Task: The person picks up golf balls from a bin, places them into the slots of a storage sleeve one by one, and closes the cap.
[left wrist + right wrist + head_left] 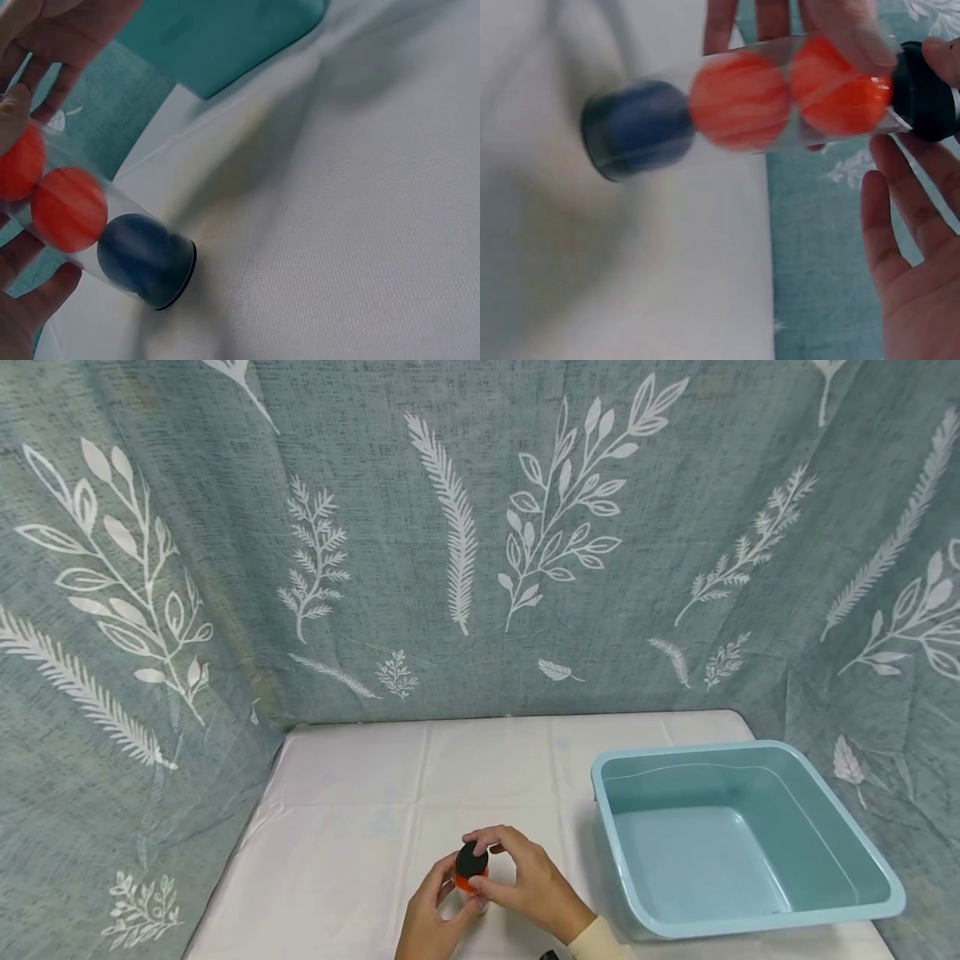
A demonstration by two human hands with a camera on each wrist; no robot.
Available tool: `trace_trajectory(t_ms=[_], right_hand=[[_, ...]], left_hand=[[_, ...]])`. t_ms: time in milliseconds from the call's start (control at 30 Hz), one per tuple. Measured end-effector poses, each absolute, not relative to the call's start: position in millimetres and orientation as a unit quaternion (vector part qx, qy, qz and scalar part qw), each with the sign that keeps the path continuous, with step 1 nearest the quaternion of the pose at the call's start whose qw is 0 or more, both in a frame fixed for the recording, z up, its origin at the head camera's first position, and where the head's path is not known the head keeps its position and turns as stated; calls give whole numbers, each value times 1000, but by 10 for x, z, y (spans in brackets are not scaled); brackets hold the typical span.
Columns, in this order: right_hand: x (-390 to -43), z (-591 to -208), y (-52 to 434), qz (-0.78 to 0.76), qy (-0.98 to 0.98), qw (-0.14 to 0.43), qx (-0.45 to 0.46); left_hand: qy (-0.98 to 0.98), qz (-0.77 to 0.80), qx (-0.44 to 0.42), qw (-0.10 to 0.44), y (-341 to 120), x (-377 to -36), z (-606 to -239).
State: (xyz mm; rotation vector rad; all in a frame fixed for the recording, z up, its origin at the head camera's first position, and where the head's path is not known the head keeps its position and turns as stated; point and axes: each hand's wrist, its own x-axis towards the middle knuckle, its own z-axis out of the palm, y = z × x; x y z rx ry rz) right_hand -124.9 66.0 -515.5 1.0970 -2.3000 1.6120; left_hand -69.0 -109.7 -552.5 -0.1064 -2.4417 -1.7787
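Observation:
A clear tube [804, 133] holds two orange balls [740, 100] and a dark blue ball [136, 251] near its far, dark-rimmed end. My left hand [435, 914] grips the tube's side, its fingers and thumb around the wall. On the tube's upper end is a black lid [472, 860], which my right hand [534, 881] pinches between thumb and fingers. The right wrist view shows the lid [924, 94] at the tube mouth, next to an orange ball; whether it is fully seated I cannot tell.
A light blue plastic basin [622, 852] stands to the right on the white-covered table [352, 827]. A small black object [550, 955] shows at the bottom edge by the right sleeve [600, 941]. Behind the table hangs a leaf-patterned green-grey curtain [360, 635].

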Motion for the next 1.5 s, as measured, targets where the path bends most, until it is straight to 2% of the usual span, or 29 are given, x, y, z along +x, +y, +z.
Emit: trace_trajectory(t_ms=[200,433,533,700,1200,1367,1500], right_hand=[[-1201,-5251,691,509,-764,91,387],[-1171,-5326,729,517,-760,61,391],[-1154,-5333,728,515,-759,66,394],[-1113,-5325,713,480,-769,119,406],[-933,-5411,658,386,-768,279,429],[-947,-5469,590,396,-767,289,415],[-948,-5441,530,419,-776,257,396]], left_hand=[[-805,-583,-71,83,-1117,-692,-5556],[-814,-568,-80,88,-1126,-686,-5569],[-815,-568,-88,76,-1143,-666,-5553],[-799,-590,-100,54,-1174,-643,-5485],[-790,-607,-72,51,-1142,-627,-5476],[-792,-602,-80,57,-1157,-679,-5491],[-821,-559,-81,82,-1153,-692,-5458]])
